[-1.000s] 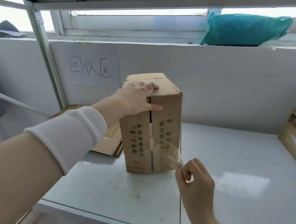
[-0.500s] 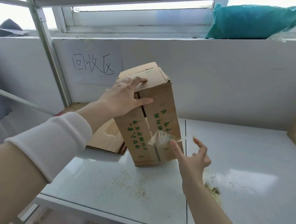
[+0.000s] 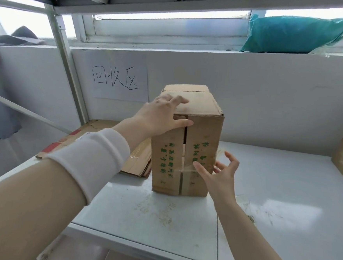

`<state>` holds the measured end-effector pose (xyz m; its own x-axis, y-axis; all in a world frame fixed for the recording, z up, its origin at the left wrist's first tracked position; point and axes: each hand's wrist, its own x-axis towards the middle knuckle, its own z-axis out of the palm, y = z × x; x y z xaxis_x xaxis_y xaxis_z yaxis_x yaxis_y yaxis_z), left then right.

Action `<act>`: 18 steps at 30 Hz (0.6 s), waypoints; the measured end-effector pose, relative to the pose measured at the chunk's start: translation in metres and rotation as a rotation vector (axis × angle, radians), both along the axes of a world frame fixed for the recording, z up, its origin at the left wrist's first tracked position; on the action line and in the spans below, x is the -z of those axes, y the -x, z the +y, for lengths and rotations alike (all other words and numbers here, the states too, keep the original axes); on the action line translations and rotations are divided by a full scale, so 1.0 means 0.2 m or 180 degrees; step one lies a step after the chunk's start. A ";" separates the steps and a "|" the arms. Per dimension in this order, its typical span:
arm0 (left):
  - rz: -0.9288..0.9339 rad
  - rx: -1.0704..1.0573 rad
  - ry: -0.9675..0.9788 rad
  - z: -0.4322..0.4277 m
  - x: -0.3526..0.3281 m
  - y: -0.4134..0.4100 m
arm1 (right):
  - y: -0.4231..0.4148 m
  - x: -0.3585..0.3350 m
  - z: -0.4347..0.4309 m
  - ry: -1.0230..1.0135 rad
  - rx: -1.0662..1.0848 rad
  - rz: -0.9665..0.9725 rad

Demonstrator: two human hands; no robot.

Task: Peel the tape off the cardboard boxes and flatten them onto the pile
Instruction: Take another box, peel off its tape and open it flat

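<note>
Seemingly light yet stiff, the cardboard box [image 3: 203,144] is steadied mid-shelf [image 3: 284,188] by the flat left hand [image 3: 161,117]; its wrinkled tape [image 3: 186,171] is best pinched by the splayed, empty right hand [image 3: 222,180].

Matt cardboard box [image 3: 202,144], glossy shelf [image 3: 284,188]

Left grip [image 3: 161,117] spread, right grip [image 3: 222,177] splayed
</note>
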<state>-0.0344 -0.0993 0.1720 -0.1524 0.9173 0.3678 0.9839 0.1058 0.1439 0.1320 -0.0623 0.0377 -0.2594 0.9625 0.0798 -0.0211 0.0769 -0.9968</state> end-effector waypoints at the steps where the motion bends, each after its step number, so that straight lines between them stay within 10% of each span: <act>1: -0.0294 0.0022 -0.0172 -0.04 0.02 0.01 | -0.02 0.02 0.00 0.0018 -0.0004 0.0021; 7: -0.2900 -0.0698 -0.0062 -0.22 0.36 0.09 | -0.02 0.05 0.02 -0.0294 -0.0249 0.0047; 18: -0.2558 -0.0079 -0.1452 -0.26 0.22 -0.07 | -0.14 -0.34 -0.05 -0.1443 0.0113 0.0026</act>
